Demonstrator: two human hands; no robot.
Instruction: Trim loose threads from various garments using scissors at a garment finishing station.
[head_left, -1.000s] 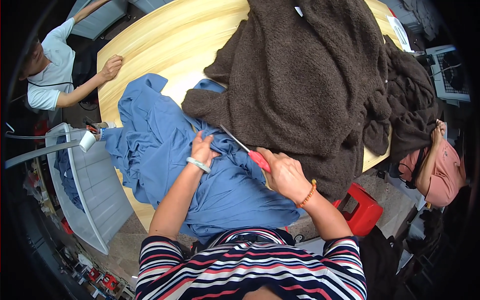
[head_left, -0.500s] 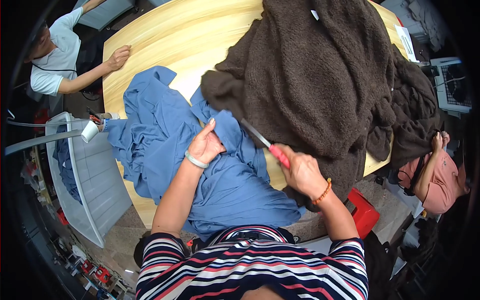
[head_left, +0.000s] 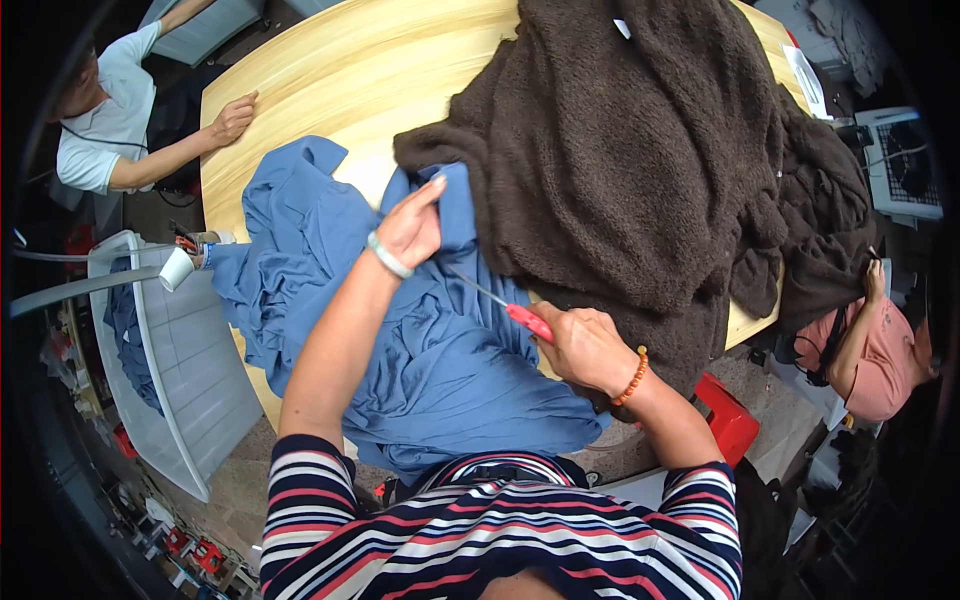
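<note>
My left hand [head_left: 413, 226] grips a raised fold of blue cloth [head_left: 440, 370], its fingers partly hidden by the fabric. A pale bangle circles that wrist. Lower and to the right, my right hand [head_left: 590, 345] is wrapped around the red handle of a slim metal-bladed tool [head_left: 527, 320]. The blade points up and left, reaching the blue cloth just below my left hand; where its tip ends, I cannot tell. The blue cloth lies bunched across the near left of the table and hangs over its front edge.
Dark brown fleecy fabric [head_left: 620, 150] heaps over the right of the wooden table [head_left: 330, 60]. A white bin [head_left: 195, 370] with dark cloth stands left, near a white cup [head_left: 176, 268]. A red stool [head_left: 728, 420] is at lower right. One person [head_left: 105, 130] sits far left, another [head_left: 870, 350] right, touching brown fabric.
My left hand has moved slightly up and left with the blue fold. The tool's blade has swung down and left, from beside the brown fabric to the blue cloth.
</note>
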